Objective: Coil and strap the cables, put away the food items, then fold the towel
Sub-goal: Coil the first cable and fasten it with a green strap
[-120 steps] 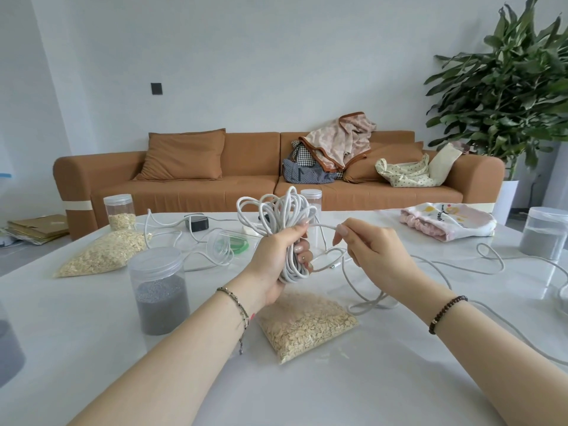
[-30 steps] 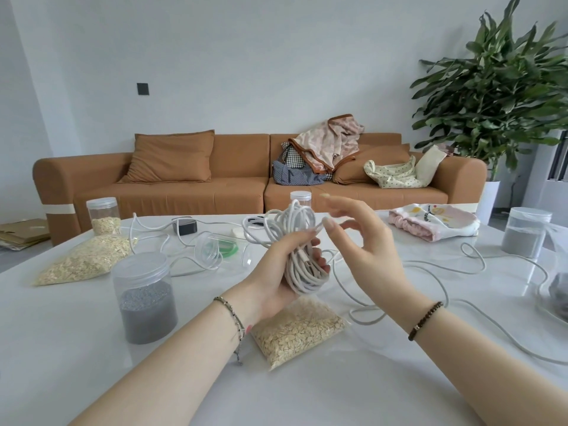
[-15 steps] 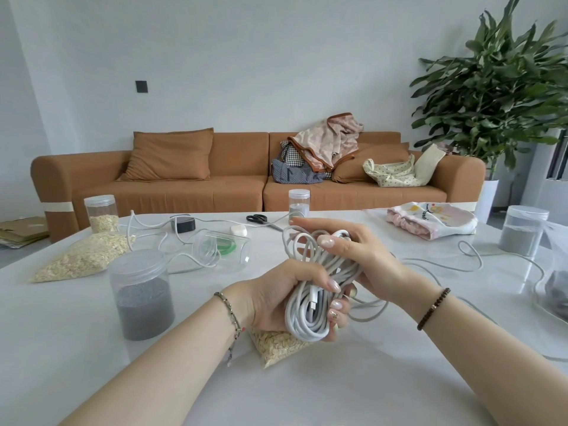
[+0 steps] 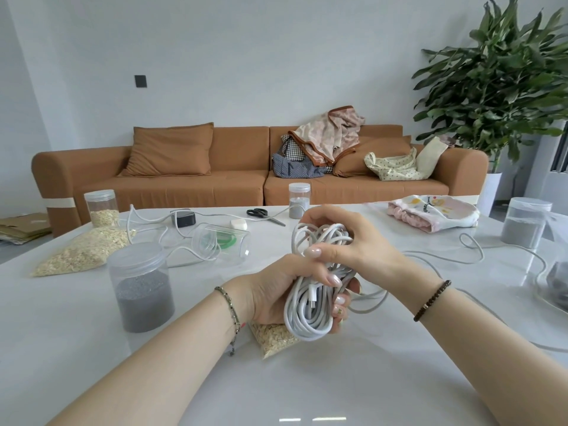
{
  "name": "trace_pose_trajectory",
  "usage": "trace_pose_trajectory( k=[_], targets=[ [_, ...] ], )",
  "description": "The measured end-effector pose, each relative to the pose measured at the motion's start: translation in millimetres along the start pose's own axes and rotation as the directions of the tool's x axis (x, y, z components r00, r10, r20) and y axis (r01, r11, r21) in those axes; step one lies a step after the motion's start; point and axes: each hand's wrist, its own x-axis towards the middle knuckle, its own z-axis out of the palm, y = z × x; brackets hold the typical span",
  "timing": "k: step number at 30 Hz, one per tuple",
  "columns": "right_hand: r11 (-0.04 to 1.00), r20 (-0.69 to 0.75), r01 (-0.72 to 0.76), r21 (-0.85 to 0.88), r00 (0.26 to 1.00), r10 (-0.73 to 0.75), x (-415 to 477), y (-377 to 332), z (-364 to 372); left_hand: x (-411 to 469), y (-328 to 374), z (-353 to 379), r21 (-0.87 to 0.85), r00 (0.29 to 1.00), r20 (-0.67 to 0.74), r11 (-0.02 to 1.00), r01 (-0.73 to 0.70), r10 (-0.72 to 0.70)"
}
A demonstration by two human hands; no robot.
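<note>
A white coiled cable [image 4: 307,312] hangs in a bundle above the table's middle. My left hand [image 4: 276,293] grips its lower half, fingers curled round the loops. My right hand [image 4: 347,241] clasps the upper half from the right, thumb across the front. A bag of oats [image 4: 273,336] lies on the table under my left hand, mostly hidden. Another loose white cable [image 4: 473,247] trails across the table to the right. A pink and white towel [image 4: 433,215] lies bunched at the back right. A second oat bag [image 4: 83,252] lies at the left.
A jar of grey grains [image 4: 140,289] stands close to my left forearm. A clear jar on its side holds green bands [image 4: 226,240]. Scissors [image 4: 264,215], a small grey jar [image 4: 298,199], an oat jar [image 4: 101,207], a black adapter [image 4: 184,218] sit farther back. Another grey jar [image 4: 524,222] stands at right.
My right hand went from open beside the coil to clasping its top. Both hands brought the bundle lower and nearer to me, and it now hides most of the oat bag.
</note>
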Motion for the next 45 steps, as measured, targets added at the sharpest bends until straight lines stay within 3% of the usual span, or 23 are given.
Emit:
trace_pose_trajectory(
  k=[3,7,12,20,30,33,37,45],
  targets=[
    [0.995,-0.033,0.072,-0.065,0.997,-0.074,-0.5,-1.0,1.3,-0.1,-0.6,-1.2,0.005,1.0,-0.013,1.0,-0.002,0.003],
    [0.998,0.004,0.043,0.042,0.999,-0.044,-1.3,-3.9,2.7,0.2,-0.9,-1.4,0.009,1.0,0.021,1.0,0.019,-0.019],
    [0.998,-0.034,0.063,0.023,0.997,-0.062,1.2,-2.7,5.8,-0.2,0.1,0.0,0.029,1.0,0.02,0.999,0.021,-0.021],
    [0.998,0.043,0.048,0.05,0.998,-0.05,1.5,2.8,1.7,0.3,0.2,0.6,0.036,0.999,0.027,0.999,0.028,-0.029],
    [0.988,-0.166,0.124,-0.088,0.977,-0.138,0.4,2.1,11.3,1.1,-1.1,-4.2,-0.036,1.0,-0.025,0.999,-0.002,0.001],
    [0.988,-0.146,0.141,-0.061,0.978,-0.149,-1.1,1.5,10.5,0.5,-0.7,-4.2,-0.053,1.0,-0.03,0.999,0.003,-0.005],
    [0.975,-0.124,0.162,-0.154,0.975,-0.181,1.4,2.9,11.2,1.1,0.1,-2.6,-0.039,0.999,-0.019,0.999,0.026,-0.027],
    [0.944,-0.165,0.242,-0.222,0.945,-0.281,-0.1,2.5,14.0,-0.8,0.0,3.1,0.079,0.997,0.005,0.994,0.082,-0.082]
  ],
)
